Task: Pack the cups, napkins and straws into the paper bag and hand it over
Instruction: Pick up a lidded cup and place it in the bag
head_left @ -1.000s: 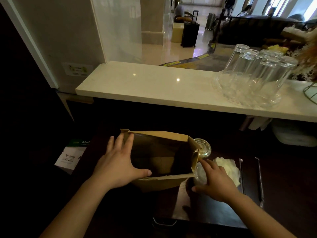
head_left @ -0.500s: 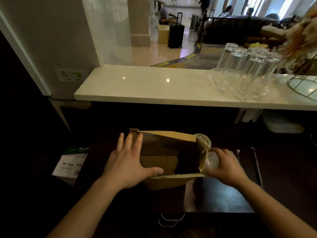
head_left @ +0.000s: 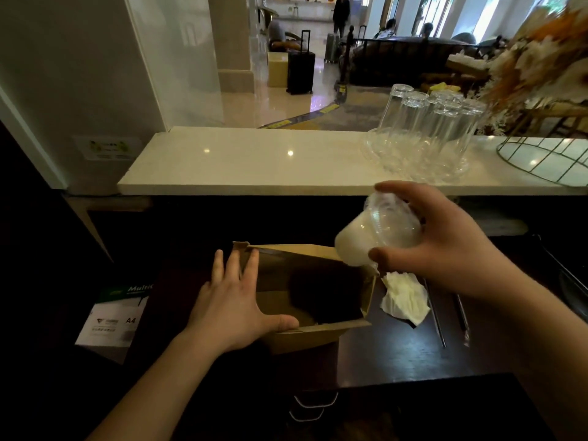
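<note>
Clearly, the lidded clear plastic cup of milky drink (head_left: 378, 232) is gripped, tilted, by the right hand (head_left: 445, 246); the open brown paper bag (head_left: 318, 294) is steadied by the flat, unclenched left hand (head_left: 235, 310); leakage at the lid is risked.

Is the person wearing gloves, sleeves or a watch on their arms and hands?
No. The left hand and the right hand are bare, with no gloves or rings showing. Both forearms are bare too: no sleeves, watch or bracelet in view.
</note>
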The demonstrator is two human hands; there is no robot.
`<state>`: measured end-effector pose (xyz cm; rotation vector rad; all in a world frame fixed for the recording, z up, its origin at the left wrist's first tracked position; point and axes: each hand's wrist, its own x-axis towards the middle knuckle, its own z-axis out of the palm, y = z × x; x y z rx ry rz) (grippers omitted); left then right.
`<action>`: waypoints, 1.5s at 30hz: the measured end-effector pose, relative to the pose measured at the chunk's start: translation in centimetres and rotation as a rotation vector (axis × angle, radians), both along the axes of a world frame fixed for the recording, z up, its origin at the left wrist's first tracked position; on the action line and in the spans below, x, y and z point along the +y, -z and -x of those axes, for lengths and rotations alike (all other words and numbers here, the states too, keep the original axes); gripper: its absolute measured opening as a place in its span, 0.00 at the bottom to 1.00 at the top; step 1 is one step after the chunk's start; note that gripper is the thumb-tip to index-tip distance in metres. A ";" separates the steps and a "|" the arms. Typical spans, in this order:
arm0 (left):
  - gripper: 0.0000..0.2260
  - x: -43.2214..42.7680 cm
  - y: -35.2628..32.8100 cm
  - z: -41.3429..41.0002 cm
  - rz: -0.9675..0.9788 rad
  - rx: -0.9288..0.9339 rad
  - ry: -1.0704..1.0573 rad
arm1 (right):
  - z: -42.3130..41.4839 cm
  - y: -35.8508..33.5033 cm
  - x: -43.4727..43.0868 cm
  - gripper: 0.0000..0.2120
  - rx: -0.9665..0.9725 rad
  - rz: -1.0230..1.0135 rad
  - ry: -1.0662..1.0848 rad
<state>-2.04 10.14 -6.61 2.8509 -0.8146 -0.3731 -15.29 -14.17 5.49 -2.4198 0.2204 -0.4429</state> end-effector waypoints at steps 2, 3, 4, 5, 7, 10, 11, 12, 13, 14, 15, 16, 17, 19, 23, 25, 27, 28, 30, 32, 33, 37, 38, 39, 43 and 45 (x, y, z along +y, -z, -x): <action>0.61 0.0 -0.1 0.0 -0.001 0.003 -0.002 | -1.1 -0.1 1.6 0.39 0.035 0.004 -0.093; 0.61 -0.1 -0.1 0.0 0.002 0.004 -0.003 | -1.8 0.2 2.3 0.39 0.069 0.017 -0.136; 0.61 -0.1 0.0 -0.1 0.010 0.005 -0.006 | -2.5 0.8 3.0 0.39 0.111 0.039 -0.175; 0.62 -0.1 0.0 -0.1 0.019 0.007 -0.009 | -3.2 1.7 3.7 0.40 0.153 0.075 -0.204; 0.63 -0.1 0.2 -0.1 0.029 0.012 -0.013 | -4.5 4.0 4.9 0.41 0.228 0.168 -0.242; 0.64 0.0 0.4 -0.1 0.032 0.020 -0.015 | -6.3 7.3 5.6 0.42 0.334 0.317 -0.277; 0.63 0.1 0.4 0.0 0.031 0.018 -0.015 | -6.7 8.0 5.6 0.43 0.354 0.359 -0.288; 0.63 0.2 0.4 0.1 0.029 0.014 -0.014 | -7.1 8.6 5.6 0.43 0.367 0.392 -0.302; 0.62 0.3 0.4 0.2 0.027 0.009 -0.015 | -7.4 9.1 5.6 0.44 0.374 0.425 -0.318; 0.62 0.4 0.5 0.3 0.025 0.006 -0.018 | -7.7 9.4 5.8 0.44 0.380 0.465 -0.333; 0.62 0.4 0.5 0.4 0.026 0.003 -0.021 | -8.0 9.8 6.2 0.44 0.390 0.514 -0.346; 0.62 0.5 0.6 0.4 0.029 -0.003 -0.024 | -8.2 10.1 6.5 0.44 0.399 0.567 -0.356; 0.62 0.6 0.7 0.5 0.032 -0.009 -0.027 | -8.5 10.5 7.0 0.43 0.405 0.616 -0.364; 0.62 0.7 0.8 0.5 0.033 -0.011 -0.027 | -9.1 11.1 7.8 0.41 0.425 0.671 -0.379; 0.63 0.8 0.8 0.5 0.037 -0.006 -0.005 | -10.7 13.0 8.8 0.36 0.488 0.637 -0.407; 0.63 0.9 0.8 0.4 0.041 0.006 0.000 | -11.5 14.1 9.1 0.36 0.516 0.600 -0.405; 0.63 1.1 0.8 0.3 0.038 0.023 0.001 | -12.1 14.9 9.3 0.37 0.563 0.578 -0.394; 0.63 1.2 0.8 0.3 0.035 0.031 0.005 | -12.3 15.2 9.3 0.38 0.596 0.574 -0.386; 0.62 1.2 0.7 0.3 0.031 0.039 0.014 | -12.8 16.0 9.5 0.40 0.658 0.577 -0.381; 0.62 1.2 0.6 0.4 0.028 0.046 0.018 | -13.2 17.1 9.8 0.40 0.708 0.595 -0.392; 0.63 1.2 0.5 0.4 0.025 0.050 0.019 | -13.4 17.6 9.9 0.40 0.725 0.610 -0.397; 0.62 1.1 0.2 0.4 0.012 0.054 0.025 | -13.6 19.1 10.1 0.43 0.770 0.683 -0.411; 0.62 1.1 0.2 0.3 0.009 0.053 0.026 | -13.6 19.4 10.1 0.44 0.773 0.684 -0.412; 0.62 1.1 0.2 0.3 0.008 0.053 0.027 | -13.6 19.7 10.1 0.45 0.768 0.678 -0.410; 0.62 1.3 0.1 0.2 0.001 0.057 0.043 | -13.7 19.9 10.0 0.47 0.755 0.615 -0.395; 0.61 1.4 0.0 0.2 -0.016 0.054 0.063 | -13.7 19.8 10.1 0.47 0.752 0.601 -0.383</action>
